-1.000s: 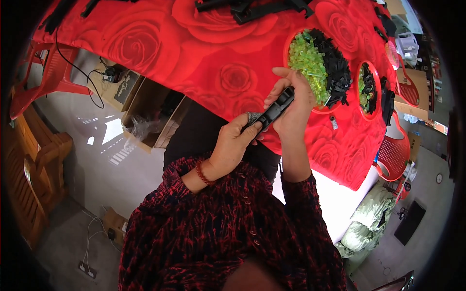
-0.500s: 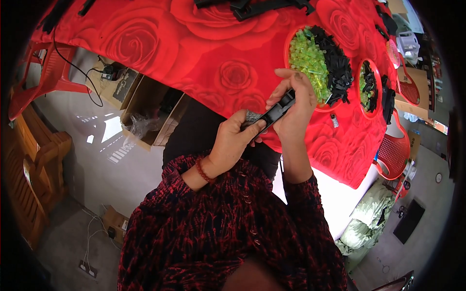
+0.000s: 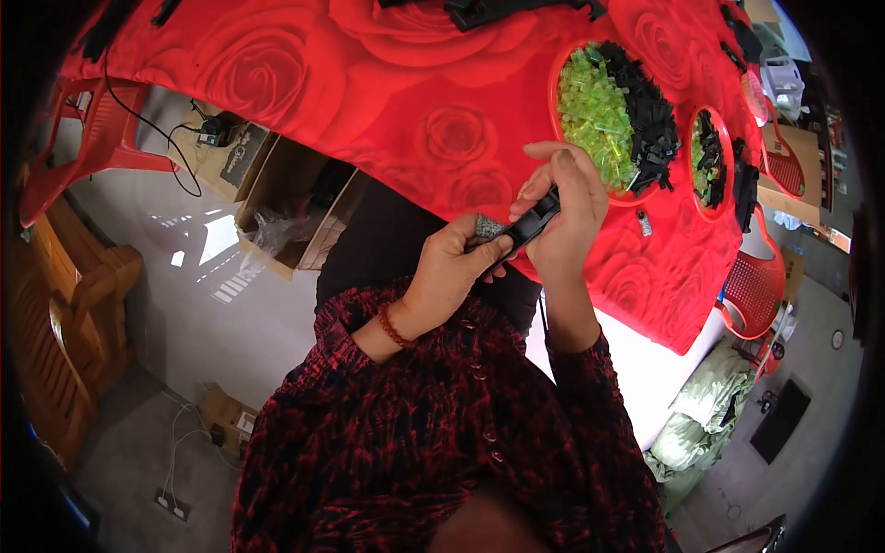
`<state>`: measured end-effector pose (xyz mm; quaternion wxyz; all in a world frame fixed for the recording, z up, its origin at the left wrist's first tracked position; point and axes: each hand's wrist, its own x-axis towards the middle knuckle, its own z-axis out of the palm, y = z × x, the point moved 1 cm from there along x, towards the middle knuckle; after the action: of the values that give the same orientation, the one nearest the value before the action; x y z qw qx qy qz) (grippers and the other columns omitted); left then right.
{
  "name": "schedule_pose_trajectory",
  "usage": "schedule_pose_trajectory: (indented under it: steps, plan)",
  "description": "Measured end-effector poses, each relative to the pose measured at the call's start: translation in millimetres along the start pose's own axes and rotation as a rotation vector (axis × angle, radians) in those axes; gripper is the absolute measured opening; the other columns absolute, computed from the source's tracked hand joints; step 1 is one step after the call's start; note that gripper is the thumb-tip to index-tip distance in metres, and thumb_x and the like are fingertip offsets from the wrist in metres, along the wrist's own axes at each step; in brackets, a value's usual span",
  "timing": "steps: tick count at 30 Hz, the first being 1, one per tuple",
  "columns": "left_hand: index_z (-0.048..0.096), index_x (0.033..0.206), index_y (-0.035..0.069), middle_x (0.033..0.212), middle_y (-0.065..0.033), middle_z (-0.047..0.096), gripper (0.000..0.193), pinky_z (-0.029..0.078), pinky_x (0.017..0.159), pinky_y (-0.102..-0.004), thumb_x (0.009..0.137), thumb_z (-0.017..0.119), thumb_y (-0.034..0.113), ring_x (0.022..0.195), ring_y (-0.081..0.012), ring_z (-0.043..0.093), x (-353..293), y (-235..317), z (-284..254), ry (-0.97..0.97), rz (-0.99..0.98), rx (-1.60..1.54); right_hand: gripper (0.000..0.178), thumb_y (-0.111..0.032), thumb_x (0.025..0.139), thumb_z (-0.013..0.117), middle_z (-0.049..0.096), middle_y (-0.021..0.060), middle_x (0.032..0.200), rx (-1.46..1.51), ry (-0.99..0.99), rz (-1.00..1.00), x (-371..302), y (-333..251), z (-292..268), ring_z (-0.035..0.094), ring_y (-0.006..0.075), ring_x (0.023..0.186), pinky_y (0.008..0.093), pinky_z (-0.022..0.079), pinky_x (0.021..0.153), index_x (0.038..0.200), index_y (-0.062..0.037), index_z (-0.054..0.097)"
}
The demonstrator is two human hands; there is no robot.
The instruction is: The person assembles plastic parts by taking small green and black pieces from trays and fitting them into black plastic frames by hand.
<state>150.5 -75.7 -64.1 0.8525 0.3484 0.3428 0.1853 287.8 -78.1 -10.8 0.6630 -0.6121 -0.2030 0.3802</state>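
Over the near edge of the red table, both hands hold a narrow black plastic part [image 3: 533, 221], tilted up toward the right. My left hand [image 3: 447, 267] grips its lower end, thumb pressed along the top. A grey speckled piece [image 3: 489, 227] shows beside that thumb; what it is I cannot make out. My right hand [image 3: 573, 207] is wrapped round the upper end, its fingers bent over the part and hiding some of it. Just beyond it stands a large red round tray [image 3: 553, 97] with light green translucent pieces [image 3: 595, 120] and small black pieces [image 3: 653, 120].
A smaller red tray [image 3: 732, 170] holds similar pieces. Near it lies a small shiny cylinder [image 3: 644, 223]. Long black parts [image 3: 516, 9] lie at the table's far side. Below left are an open cardboard box [image 3: 304, 198] and a red stool [image 3: 97, 147]; red chairs [image 3: 756, 281] stand right.
The view has shifted slightly, so the table and trays appear a little further right. Both hands keep hold of the black part, with the right fingers slightly more curled over it.
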Motion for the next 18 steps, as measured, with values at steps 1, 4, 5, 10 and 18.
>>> schedule_pose_trajectory:
  steps: [1, 4, 5, 10, 18]
  plan:
    - [0.059, 0.102, 0.001, 0.082, -0.0031, 0.065, 0.013, 0.049, 0.06, -0.0218, 0.098, 0.062, 0.012, 0.068, -0.0087, 0.062, -0.5, -0.9, 0.0, -0.016, -0.001, -0.02, 0.03, -0.022, 0.1, 0.046, 0.053, 0.003, 0.06, -0.023, -0.006, 0.0, -1.7, -0.2, -0.2, 0.054, 0.0126, 0.046, 0.0245, 0.047, 0.047, 0.099, 0.0018, 0.064]
    - [0.058, 0.103, 0.001, 0.083, -0.004, 0.066, 0.013, 0.05, 0.06, -0.0225, 0.098, 0.061, 0.012, 0.068, -0.0095, 0.062, 1.7, 5.2, 3.2, -0.037, -0.074, 0.0, 0.034, -0.025, 0.101, 0.046, 0.052, 0.0026, 0.063, -0.02, -0.026, 0.125, 6.9, -2.4, -6.7, 0.055, 0.0128, 0.05, 0.0258, 0.048, 0.048, 0.106, 0.0056, 0.061]
    - [0.058, 0.103, 0.001, 0.083, -0.004, 0.066, 0.013, 0.05, 0.06, -0.0225, 0.098, 0.061, 0.012, 0.068, -0.0095, 0.062, 3.1, 5.2, 2.4, -0.042, -0.075, -0.003, 0.034, -0.025, 0.101, 0.046, 0.052, 0.0026, 0.063, -0.024, -0.023, 0.124, 8.2, -2.4, -9.1, 0.055, 0.0128, 0.05, 0.0258, 0.048, 0.048, 0.106, 0.0056, 0.061]
    - [0.056, 0.1, 0.001, 0.082, -0.0047, 0.065, 0.014, 0.049, 0.057, -0.0228, 0.098, 0.061, 0.014, 0.067, -0.01, 0.062, 8.8, 4.6, -1.1, -0.013, -0.031, 0.065, 0.042, -0.031, 0.105, 0.046, 0.06, 0.0088, 0.099, -0.105, -0.037, 0.027, 13.1, 1.8, -12.4, 0.066, 0.017, 0.083, 0.0305, 0.056, 0.07, 0.128, 0.0035, 0.051]
    - [0.054, 0.099, 0.002, 0.087, -0.0051, 0.064, 0.017, 0.049, 0.056, -0.0224, 0.1, 0.059, 0.017, 0.069, -0.0096, 0.063, 18.9, -0.1, 1.2, 0.09, -0.026, 0.098, 0.05, -0.019, 0.101, 0.057, 0.057, 0.0132, 0.11, -0.245, -0.122, 0.051, 6.5, 20.5, -22.7, 0.065, 0.0185, 0.094, 0.0294, 0.052, 0.083, 0.139, 0.0051, 0.036]
